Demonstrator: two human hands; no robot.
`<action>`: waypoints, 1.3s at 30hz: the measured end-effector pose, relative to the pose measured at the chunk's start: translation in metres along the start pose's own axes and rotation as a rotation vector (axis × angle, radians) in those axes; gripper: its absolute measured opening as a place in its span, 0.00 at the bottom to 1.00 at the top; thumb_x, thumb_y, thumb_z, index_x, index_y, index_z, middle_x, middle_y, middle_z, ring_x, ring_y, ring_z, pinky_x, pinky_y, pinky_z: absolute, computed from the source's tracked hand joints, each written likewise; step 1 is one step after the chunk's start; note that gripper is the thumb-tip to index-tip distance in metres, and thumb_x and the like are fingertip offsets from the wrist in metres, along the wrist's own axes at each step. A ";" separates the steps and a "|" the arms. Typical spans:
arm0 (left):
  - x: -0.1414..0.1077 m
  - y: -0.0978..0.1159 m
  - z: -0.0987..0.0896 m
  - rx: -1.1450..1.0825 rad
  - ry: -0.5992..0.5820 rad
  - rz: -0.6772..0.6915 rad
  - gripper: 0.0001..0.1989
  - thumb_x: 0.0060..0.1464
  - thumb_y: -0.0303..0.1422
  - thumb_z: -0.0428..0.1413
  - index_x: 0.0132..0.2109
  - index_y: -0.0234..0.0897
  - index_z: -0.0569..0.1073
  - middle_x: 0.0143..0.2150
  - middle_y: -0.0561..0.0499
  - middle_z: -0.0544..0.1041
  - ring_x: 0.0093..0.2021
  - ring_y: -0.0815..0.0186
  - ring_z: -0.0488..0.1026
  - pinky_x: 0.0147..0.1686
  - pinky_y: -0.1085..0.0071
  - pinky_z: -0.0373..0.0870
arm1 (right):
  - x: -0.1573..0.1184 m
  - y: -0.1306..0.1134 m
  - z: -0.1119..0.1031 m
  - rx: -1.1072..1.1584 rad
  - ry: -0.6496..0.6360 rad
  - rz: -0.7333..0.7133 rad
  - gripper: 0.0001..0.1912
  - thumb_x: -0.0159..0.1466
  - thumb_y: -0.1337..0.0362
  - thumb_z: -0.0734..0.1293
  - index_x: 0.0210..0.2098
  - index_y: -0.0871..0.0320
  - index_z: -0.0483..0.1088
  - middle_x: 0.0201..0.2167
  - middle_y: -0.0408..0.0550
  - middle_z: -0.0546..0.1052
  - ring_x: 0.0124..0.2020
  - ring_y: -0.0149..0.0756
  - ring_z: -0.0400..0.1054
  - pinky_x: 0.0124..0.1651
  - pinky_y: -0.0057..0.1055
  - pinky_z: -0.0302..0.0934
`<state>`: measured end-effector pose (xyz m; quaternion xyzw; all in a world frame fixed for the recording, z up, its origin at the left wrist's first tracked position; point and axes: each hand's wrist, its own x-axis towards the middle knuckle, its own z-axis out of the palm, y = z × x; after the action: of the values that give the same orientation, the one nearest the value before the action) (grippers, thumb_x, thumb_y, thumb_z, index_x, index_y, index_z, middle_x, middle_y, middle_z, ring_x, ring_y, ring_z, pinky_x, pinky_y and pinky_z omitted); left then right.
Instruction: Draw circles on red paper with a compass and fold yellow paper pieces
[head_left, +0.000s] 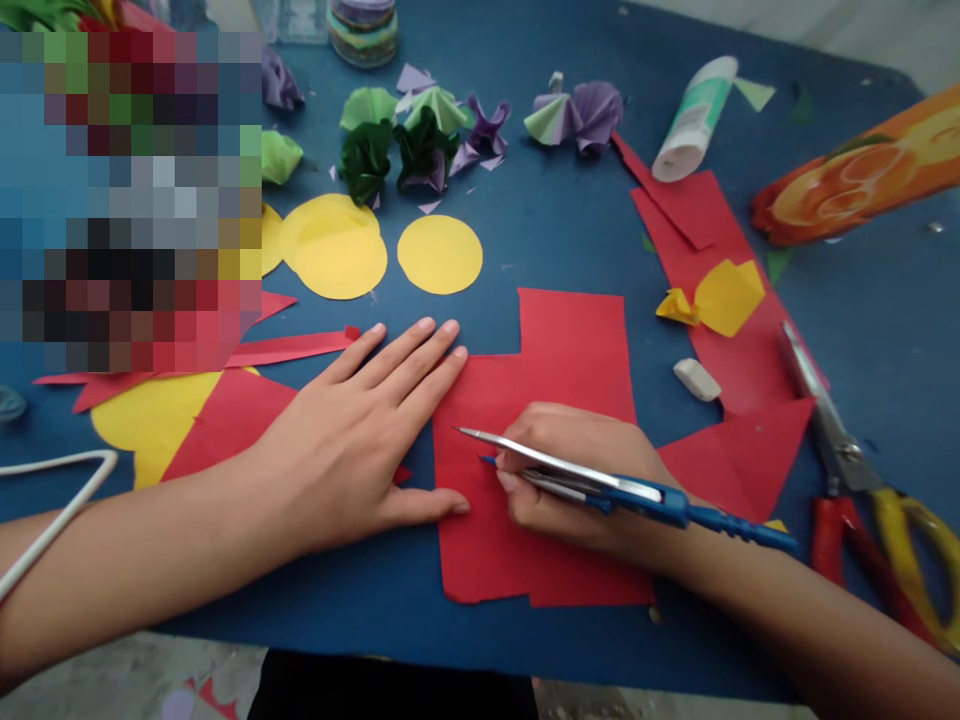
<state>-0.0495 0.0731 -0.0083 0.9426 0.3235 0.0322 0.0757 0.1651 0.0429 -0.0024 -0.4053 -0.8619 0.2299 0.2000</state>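
A notched sheet of red paper [574, 350] lies flat on the table in front of me. My left hand [367, 430] is spread open, palm down, with its thumb and index fingertip on the paper's left edge. In my right hand [570, 450] is a drawing compass [645, 490] with silver legs and a blue handle, gripped near the leg ends. It tilts low over the paper. One leg tip points left toward the paper's left part, and the blue tip sits close to the surface. Whether either tip touches the paper I cannot tell.
Yellow paper circles [440, 254] and crumpled green and purple paper shapes [431, 145] lie at the back. Scissors [847, 450], an eraser [697, 380], red scraps [720, 330], a glue bottle [696, 118] and an orange packet [862, 170] are on the right. A blurred patch covers the upper left.
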 end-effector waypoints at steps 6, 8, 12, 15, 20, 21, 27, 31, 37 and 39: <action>0.000 0.000 0.000 0.000 0.003 0.003 0.45 0.55 0.59 0.42 0.66 0.26 0.51 0.69 0.40 0.48 0.68 0.56 0.44 0.65 0.59 0.38 | 0.000 0.003 0.000 0.055 0.043 -0.017 0.08 0.58 0.72 0.59 0.24 0.57 0.63 0.20 0.42 0.70 0.22 0.29 0.63 0.26 0.26 0.58; 0.001 0.000 0.001 0.002 0.005 0.000 0.45 0.55 0.59 0.42 0.66 0.25 0.51 0.69 0.40 0.48 0.68 0.56 0.44 0.65 0.59 0.38 | 0.000 0.003 -0.002 0.118 0.042 0.029 0.07 0.57 0.73 0.59 0.25 0.57 0.63 0.20 0.42 0.70 0.22 0.29 0.63 0.26 0.25 0.58; 0.002 0.000 0.001 0.002 0.003 -0.001 0.45 0.55 0.59 0.42 0.66 0.25 0.51 0.69 0.40 0.47 0.68 0.56 0.44 0.65 0.59 0.39 | -0.001 -0.001 -0.006 0.158 0.040 0.095 0.07 0.56 0.73 0.60 0.24 0.57 0.63 0.20 0.41 0.70 0.22 0.28 0.63 0.26 0.25 0.59; 0.001 -0.001 0.001 0.000 0.008 0.009 0.45 0.56 0.58 0.42 0.66 0.25 0.51 0.69 0.40 0.47 0.68 0.55 0.44 0.64 0.59 0.39 | -0.003 -0.004 -0.008 0.101 0.041 0.149 0.08 0.56 0.73 0.59 0.24 0.57 0.63 0.20 0.41 0.70 0.21 0.28 0.63 0.25 0.25 0.58; 0.000 -0.001 0.001 0.001 0.010 0.010 0.44 0.56 0.59 0.42 0.66 0.25 0.51 0.69 0.39 0.48 0.68 0.55 0.44 0.64 0.59 0.40 | -0.003 -0.007 -0.008 0.075 0.044 0.172 0.08 0.56 0.73 0.59 0.23 0.57 0.63 0.20 0.41 0.69 0.21 0.27 0.62 0.24 0.25 0.57; 0.000 -0.001 0.001 0.000 0.009 0.011 0.44 0.56 0.59 0.41 0.66 0.25 0.51 0.68 0.40 0.48 0.68 0.55 0.45 0.64 0.59 0.40 | -0.003 -0.007 -0.008 0.080 0.042 0.165 0.08 0.55 0.73 0.59 0.23 0.57 0.62 0.20 0.41 0.69 0.21 0.27 0.62 0.24 0.25 0.57; 0.000 -0.001 0.001 -0.006 0.011 0.006 0.44 0.56 0.58 0.41 0.66 0.25 0.50 0.69 0.40 0.47 0.68 0.55 0.44 0.64 0.59 0.39 | -0.002 -0.006 -0.007 0.075 0.048 0.157 0.08 0.55 0.74 0.59 0.23 0.57 0.63 0.20 0.40 0.69 0.22 0.28 0.63 0.26 0.26 0.58; 0.000 -0.001 0.001 -0.015 0.009 0.005 0.44 0.56 0.58 0.42 0.66 0.25 0.50 0.69 0.40 0.47 0.69 0.55 0.43 0.64 0.59 0.39 | -0.002 -0.006 -0.007 0.083 0.044 0.169 0.08 0.56 0.74 0.59 0.24 0.56 0.63 0.20 0.40 0.69 0.22 0.28 0.63 0.26 0.26 0.58; 0.000 -0.002 0.001 -0.020 0.020 0.006 0.44 0.56 0.58 0.41 0.66 0.25 0.51 0.69 0.39 0.47 0.68 0.55 0.44 0.65 0.59 0.39 | -0.002 -0.008 -0.009 0.070 0.022 0.176 0.08 0.54 0.74 0.59 0.22 0.56 0.63 0.20 0.41 0.69 0.21 0.28 0.63 0.25 0.25 0.57; 0.000 -0.002 0.001 -0.020 0.021 0.006 0.44 0.56 0.58 0.41 0.66 0.25 0.50 0.69 0.39 0.47 0.68 0.55 0.44 0.65 0.59 0.39 | -0.001 -0.007 -0.009 0.055 0.036 0.156 0.08 0.54 0.75 0.59 0.22 0.57 0.63 0.19 0.41 0.69 0.21 0.28 0.63 0.25 0.25 0.58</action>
<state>-0.0504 0.0742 -0.0096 0.9425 0.3210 0.0454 0.0815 0.1658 0.0404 0.0085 -0.4695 -0.8174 0.2611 0.2079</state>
